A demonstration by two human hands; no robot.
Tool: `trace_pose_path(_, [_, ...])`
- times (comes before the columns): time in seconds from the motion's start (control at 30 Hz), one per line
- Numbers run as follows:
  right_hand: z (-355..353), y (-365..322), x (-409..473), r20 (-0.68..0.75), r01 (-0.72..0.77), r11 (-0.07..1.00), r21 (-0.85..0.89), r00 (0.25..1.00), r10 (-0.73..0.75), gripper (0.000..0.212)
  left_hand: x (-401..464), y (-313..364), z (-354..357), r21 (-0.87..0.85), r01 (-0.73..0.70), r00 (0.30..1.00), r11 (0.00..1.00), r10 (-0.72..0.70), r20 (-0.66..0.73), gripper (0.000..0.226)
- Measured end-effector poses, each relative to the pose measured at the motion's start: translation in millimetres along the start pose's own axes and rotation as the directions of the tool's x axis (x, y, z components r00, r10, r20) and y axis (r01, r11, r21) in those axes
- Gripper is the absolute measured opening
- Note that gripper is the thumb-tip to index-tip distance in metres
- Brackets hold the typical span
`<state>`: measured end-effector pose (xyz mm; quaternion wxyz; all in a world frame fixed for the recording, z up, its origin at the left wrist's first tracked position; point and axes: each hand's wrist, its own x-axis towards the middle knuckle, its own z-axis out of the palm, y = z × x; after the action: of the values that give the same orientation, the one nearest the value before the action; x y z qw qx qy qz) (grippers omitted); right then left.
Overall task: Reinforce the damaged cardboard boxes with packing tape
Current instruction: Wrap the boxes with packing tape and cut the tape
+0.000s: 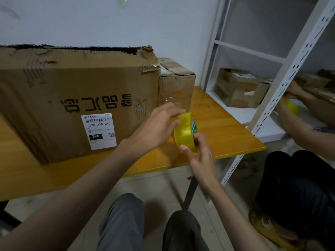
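Glossy yellow plastic tape roll [184,132]; rough, torn corrugated cardboard box [72,98]

big box [72,98] runs off the left edge, can't see its far side. second person [297,187] on the right is cropped, their hands [294,88] are blurry behind the shelf post [282,84]. shipping label [98,131] small print is unreadable

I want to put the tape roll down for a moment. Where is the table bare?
Bare: table right of the small box, and the front strip before the big box. Crowded: left and back, filled by both boxes.
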<state>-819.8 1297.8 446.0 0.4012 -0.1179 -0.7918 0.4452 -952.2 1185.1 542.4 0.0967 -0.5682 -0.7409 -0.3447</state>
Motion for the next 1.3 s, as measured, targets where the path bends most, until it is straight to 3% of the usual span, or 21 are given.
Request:
trace_pose_path(0.23, [1,-4,-5,0.042,0.029,1.000,-0.009,0.999,-0.029,0.021,7,1,-7,-0.060,0.082,0.996,0.995,-0.083,-0.013,0.006])
trace_pose_path(0.5, [-1,-28,0,0.096,0.033,0.999,-0.009,0.995,-0.032,0.021,19,10,-22,-0.010,0.095,0.995,0.995,-0.094,0.035,0.010])
trace_pose_path(0.7, [-4,-65,14,-0.060,-0.043,0.985,0.168,0.997,0.054,0.038,44,32,-79,0.104,0.032,0.999,0.994,-0.030,-0.019,0.014])
trace_pose_path(0.87, [0,-92,19,-0.062,-0.078,0.966,0.246,0.993,0.096,0.051,64,33,-118,0.191,0.034,0.999,0.981,-0.035,0.000,0.011])
trace_pose_path(1.07, [5,-111,19,0.098,-0.138,0.959,0.247,0.988,0.117,0.028,84,34,-181,0.219,0.136,0.954,0.966,-0.068,-0.291,0.016])
trace_pose_path(1.17, [16,-109,12,0.201,-0.233,0.923,0.308,0.964,0.176,0.029,95,30,-199,0.318,0.113,0.990,0.941,-0.079,-0.118,0.018])
trace_pose_path(1.3, [27,-114,18,0.255,-0.319,0.882,0.347,0.937,0.239,0.036,106,26,-212,0.307,0.105,0.989,0.946,-0.131,0.067,0.011])
